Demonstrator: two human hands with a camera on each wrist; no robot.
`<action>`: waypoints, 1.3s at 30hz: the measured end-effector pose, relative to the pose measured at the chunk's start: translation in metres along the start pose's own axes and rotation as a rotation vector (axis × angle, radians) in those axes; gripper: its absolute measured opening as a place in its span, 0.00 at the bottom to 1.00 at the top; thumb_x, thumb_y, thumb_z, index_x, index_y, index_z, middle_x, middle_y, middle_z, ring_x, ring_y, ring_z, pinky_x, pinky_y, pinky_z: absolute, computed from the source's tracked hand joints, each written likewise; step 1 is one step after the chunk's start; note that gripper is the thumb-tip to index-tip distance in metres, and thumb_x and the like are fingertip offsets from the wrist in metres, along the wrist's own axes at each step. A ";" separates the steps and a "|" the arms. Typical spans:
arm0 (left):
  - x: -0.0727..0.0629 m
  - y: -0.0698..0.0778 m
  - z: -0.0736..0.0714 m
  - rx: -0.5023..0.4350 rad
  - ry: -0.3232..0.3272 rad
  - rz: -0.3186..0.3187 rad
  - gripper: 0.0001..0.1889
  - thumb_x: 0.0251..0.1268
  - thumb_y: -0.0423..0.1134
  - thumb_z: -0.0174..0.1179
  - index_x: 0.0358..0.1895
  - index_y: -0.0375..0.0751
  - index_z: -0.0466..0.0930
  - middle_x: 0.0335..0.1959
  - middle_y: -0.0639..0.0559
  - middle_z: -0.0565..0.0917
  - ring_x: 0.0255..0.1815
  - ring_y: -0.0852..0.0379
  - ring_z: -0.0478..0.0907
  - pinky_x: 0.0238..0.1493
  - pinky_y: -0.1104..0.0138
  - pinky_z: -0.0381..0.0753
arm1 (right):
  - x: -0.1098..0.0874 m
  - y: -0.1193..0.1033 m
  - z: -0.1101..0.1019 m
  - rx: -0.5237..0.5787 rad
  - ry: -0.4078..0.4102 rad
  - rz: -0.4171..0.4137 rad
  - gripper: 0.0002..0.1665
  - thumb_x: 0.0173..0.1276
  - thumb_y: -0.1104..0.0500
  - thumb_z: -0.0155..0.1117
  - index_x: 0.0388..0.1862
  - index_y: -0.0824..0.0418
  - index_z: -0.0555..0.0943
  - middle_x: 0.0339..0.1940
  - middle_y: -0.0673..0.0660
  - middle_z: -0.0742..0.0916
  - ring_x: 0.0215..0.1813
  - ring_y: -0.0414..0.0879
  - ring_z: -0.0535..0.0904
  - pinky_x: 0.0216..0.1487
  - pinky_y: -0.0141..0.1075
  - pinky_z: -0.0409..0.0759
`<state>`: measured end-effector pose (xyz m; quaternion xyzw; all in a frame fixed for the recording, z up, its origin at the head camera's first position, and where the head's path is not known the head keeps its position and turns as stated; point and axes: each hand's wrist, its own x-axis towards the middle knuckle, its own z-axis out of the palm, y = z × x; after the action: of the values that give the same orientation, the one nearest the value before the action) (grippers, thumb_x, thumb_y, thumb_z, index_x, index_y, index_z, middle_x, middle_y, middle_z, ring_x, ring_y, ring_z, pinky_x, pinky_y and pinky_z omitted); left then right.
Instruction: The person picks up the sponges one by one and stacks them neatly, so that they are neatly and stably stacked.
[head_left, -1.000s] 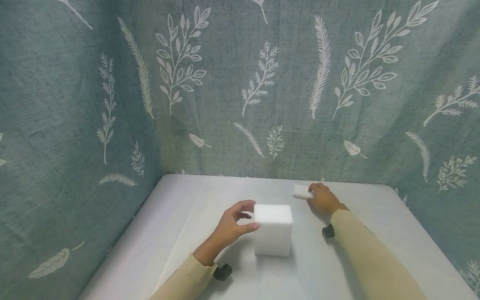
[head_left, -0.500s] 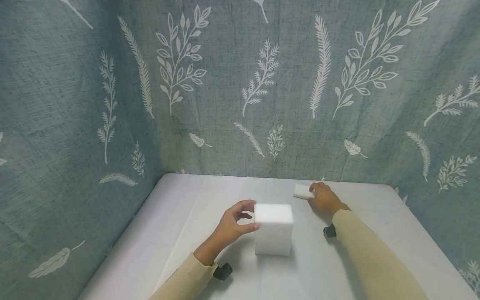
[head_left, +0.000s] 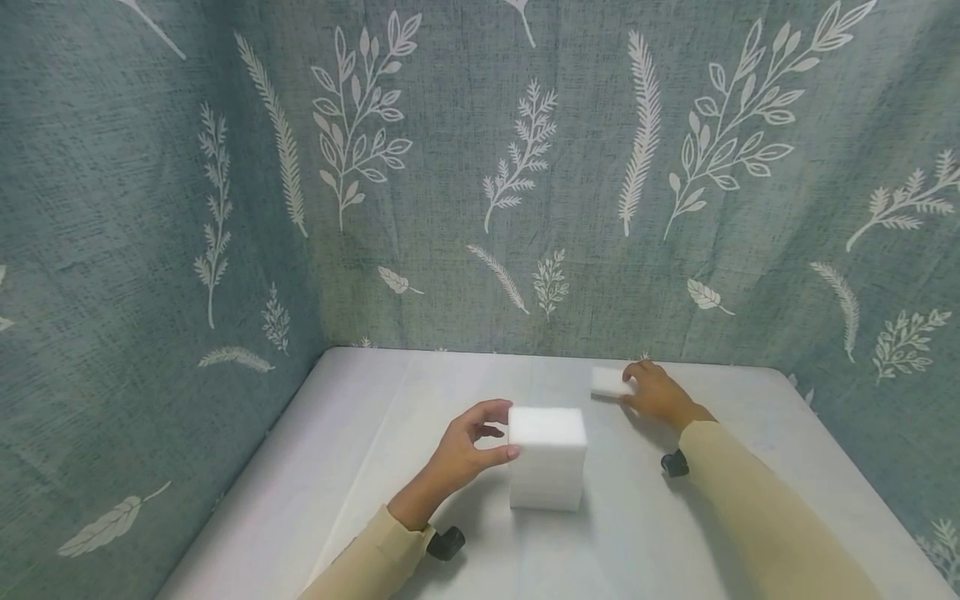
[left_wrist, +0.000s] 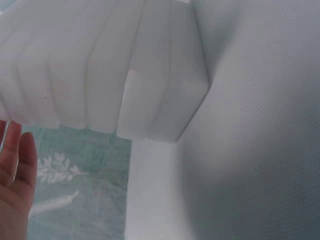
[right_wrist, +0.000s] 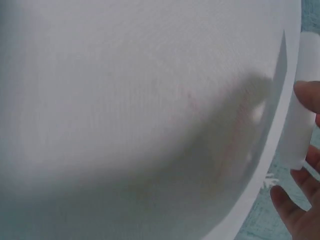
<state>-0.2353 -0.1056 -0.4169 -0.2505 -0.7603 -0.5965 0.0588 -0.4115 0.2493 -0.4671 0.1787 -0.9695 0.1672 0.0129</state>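
A neat stack of white sponges stands upright on the table; its separate block layers show in the left wrist view. At the upper left of the stack, my left hand holds its edges, thumb at the front and fingers at the back. Toward the table's far edge, my right hand pinches the right end of one flat white sponge. A shadow lies beneath this sponge, which appears slightly raised. In the right wrist view, the thumb lies over the sponge's face and fingertips meet its lower end.
Everything stands on a table with a white cover. Green-grey leaf-patterned cloth hangs behind the table and along its sides. A dark wrist camera sits under the left cuff, another under the right.
My right hand has shifted slightly to the right with the sponge, and a darker shadow now shows under it. The left hand and the stack stay where they were.
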 end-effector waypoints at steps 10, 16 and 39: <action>0.001 -0.002 0.000 0.006 -0.001 0.004 0.30 0.54 0.34 0.72 0.61 0.37 0.73 0.51 0.45 0.80 0.55 0.50 0.75 0.56 0.47 0.74 | -0.009 -0.006 -0.011 -0.024 0.036 -0.143 0.21 0.65 0.52 0.68 0.51 0.61 0.76 0.58 0.66 0.76 0.65 0.67 0.67 0.62 0.60 0.66; 0.001 -0.002 0.001 0.001 0.000 0.014 0.29 0.54 0.34 0.72 0.61 0.37 0.73 0.51 0.45 0.80 0.55 0.50 0.75 0.56 0.46 0.74 | -0.013 -0.011 -0.016 -0.043 0.037 -0.153 0.21 0.65 0.50 0.69 0.52 0.59 0.76 0.58 0.63 0.76 0.64 0.64 0.68 0.60 0.58 0.68; 0.001 -0.004 0.001 -0.006 0.004 -0.001 0.30 0.54 0.33 0.72 0.62 0.36 0.72 0.52 0.45 0.80 0.55 0.49 0.75 0.56 0.46 0.74 | -0.047 -0.053 -0.040 0.025 0.128 -0.239 0.22 0.63 0.46 0.69 0.51 0.56 0.77 0.57 0.58 0.78 0.60 0.59 0.71 0.57 0.58 0.71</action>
<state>-0.2378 -0.1049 -0.4207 -0.2490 -0.7584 -0.5995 0.0593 -0.3506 0.2319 -0.4166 0.2822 -0.9363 0.1874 0.0922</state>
